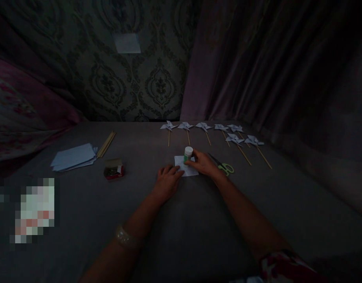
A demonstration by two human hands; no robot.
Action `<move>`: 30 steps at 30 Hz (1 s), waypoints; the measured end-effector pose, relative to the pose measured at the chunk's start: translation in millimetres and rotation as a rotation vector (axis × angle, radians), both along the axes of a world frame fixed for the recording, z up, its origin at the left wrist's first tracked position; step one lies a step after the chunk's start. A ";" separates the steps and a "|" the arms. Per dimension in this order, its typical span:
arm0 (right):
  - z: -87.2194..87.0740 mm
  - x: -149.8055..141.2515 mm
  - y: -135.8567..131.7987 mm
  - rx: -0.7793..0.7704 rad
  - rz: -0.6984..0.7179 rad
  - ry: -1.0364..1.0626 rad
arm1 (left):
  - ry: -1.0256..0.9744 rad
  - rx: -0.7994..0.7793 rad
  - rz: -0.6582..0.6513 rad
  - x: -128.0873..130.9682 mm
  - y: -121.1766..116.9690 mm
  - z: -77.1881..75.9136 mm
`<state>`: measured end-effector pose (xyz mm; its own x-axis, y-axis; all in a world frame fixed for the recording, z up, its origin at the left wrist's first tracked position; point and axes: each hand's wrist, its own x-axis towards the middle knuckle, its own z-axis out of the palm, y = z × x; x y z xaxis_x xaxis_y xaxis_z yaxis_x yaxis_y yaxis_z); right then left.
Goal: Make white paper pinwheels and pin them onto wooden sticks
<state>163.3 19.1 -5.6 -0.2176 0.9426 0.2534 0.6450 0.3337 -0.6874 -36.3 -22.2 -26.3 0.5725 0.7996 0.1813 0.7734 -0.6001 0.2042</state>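
Observation:
A small square of white paper (191, 171) lies on the grey-covered surface in front of me. My right hand (204, 163) grips a glue stick (188, 154), white with a green band, which stands upright over the paper. Whether its lower end touches the sheet I cannot tell. Fingers laid flat, my left hand (168, 181) rests at the paper's left edge. Just right of my right hand are scissors (226, 169) with light green handles, their blades partly hidden by that hand.
Several paper pinwheels (203, 126) on sticks lie along the back right. To the left are a stack of white paper (74, 156), a bundle of wooden sticks (106, 144) and an open red box (114, 172) of small dark pieces. A blurred patch covers the lower left.

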 end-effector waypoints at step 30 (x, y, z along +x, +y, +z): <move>-10.1 12.7 19.4 -0.300 -0.117 0.417 | -0.013 -0.029 0.025 -1.2 -2.1 1.1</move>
<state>176.1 38.6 -15.7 -0.0449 0.9989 0.0110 0.3176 0.0248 -0.9479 -37.5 -24.2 -25.2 0.5498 0.8188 0.1652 0.7856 -0.5741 0.2309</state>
